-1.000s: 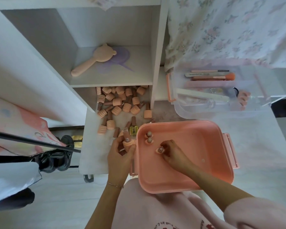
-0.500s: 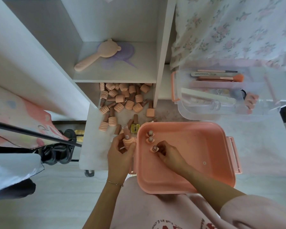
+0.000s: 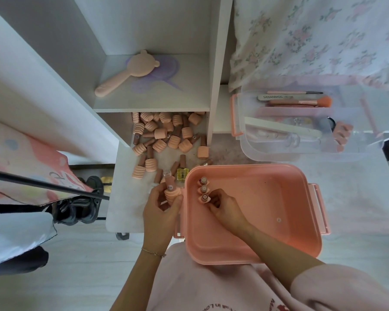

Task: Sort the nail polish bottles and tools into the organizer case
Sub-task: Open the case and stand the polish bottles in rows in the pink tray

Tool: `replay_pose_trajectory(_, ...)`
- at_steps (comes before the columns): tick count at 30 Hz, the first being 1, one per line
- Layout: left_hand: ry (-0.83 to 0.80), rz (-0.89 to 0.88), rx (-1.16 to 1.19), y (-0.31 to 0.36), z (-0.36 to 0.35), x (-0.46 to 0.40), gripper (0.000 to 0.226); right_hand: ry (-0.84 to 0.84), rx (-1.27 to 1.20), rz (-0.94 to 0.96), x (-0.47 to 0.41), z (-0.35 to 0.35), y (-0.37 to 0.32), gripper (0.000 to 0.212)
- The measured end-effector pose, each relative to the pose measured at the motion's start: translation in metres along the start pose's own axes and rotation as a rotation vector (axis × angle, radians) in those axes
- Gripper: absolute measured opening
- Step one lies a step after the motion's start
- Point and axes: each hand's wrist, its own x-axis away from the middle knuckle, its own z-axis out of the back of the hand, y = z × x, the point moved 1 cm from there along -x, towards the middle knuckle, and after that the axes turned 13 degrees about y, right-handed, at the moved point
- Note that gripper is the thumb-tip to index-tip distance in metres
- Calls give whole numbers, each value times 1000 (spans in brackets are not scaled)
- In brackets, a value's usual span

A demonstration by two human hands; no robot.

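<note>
Where bottles [image 3: 164,135] lie, white tabletop [image 3: 126,198]

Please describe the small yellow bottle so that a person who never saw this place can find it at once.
Start at the pink case on the person's lap. Just outside its far left corner, on the white table, stands the yellow bottle, close above the left hand. It alone is clear with yellow liquid; the bottles around it are all peach with brown caps.

The pink case [image 3: 267,221] is bare right of three upright bottles [image 3: 203,189]; scattered bottles [image 3: 164,135] crowd the surface [image 3: 126,212] beneath the shelf [image 3: 153,106].
</note>
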Motion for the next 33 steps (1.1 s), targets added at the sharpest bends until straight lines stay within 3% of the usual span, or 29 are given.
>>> replay_pose_trajectory(20, -8, -9, -15, 2, 4, 0, 38, 7, -31, -48, 3, 4, -3, 22)
replay_pose_trajectory(24, -55, -7, 28, 8, 4, 1, 42, 35, -41, 0, 7, 25, -14, 8)
replay_pose_trajectory(28, -156, -92, -21, 16, 0, 5, 45, -85, -274, 14, 12, 52, -49, 21)
replay_pose_trajectory(33, -297, -250, -105, 24, -4, 11, 45, -156, -520, 49, 22, 74, -79, 12)
